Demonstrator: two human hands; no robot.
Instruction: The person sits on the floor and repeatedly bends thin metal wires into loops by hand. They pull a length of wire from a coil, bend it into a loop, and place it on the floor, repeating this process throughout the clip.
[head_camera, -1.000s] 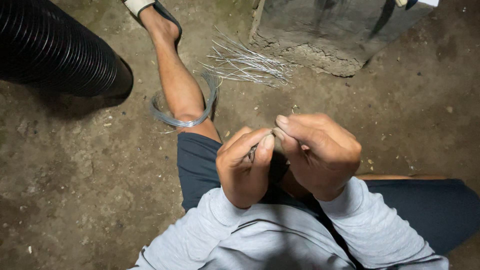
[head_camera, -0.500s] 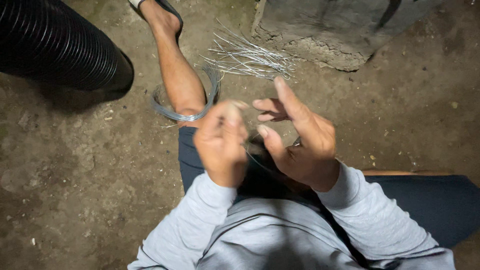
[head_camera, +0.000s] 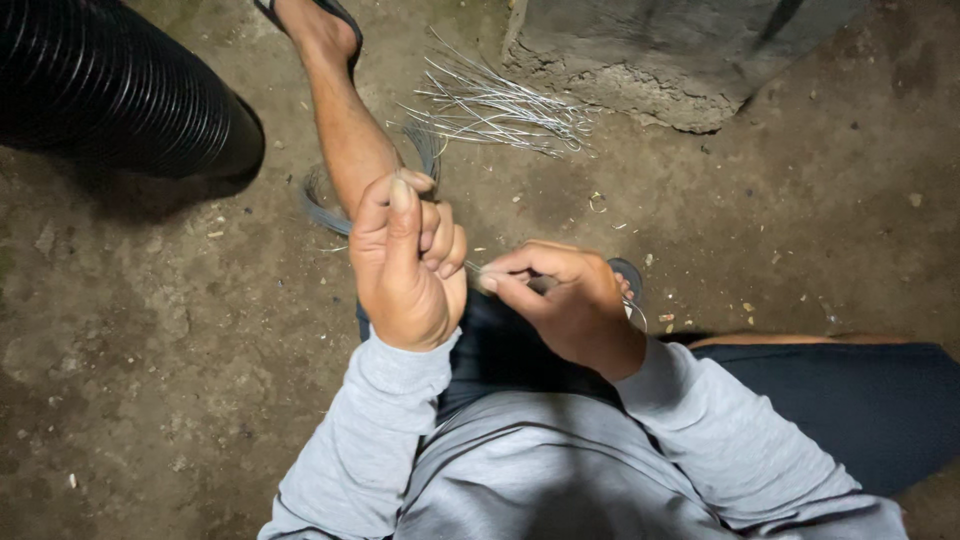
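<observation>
My left hand (head_camera: 405, 265) is closed in a fist over my knee, gripping one end of a thin metal wire (head_camera: 473, 268). My right hand (head_camera: 560, 300) pinches the same wire between thumb and forefinger just to the right of the fist, so the short stretch of wire runs between the two hands. A coil of grey wire (head_camera: 322, 205) lies on the dirt floor around my left shin. A pile of cut, bent wire pieces (head_camera: 500, 105) lies farther out, beside a concrete block.
A black ribbed pipe (head_camera: 110, 85) lies at the upper left. A rough concrete block (head_camera: 660, 50) stands at the top. My left foot wears a sandal (head_camera: 310, 20); the other sandal (head_camera: 628, 280) shows behind my right hand. Dirt floor with small debris all around.
My hands have drawn apart and lowered: the left fist rose upright on the left, the right hand shifted right, fingers closing from spread to a pinch on the wire.
</observation>
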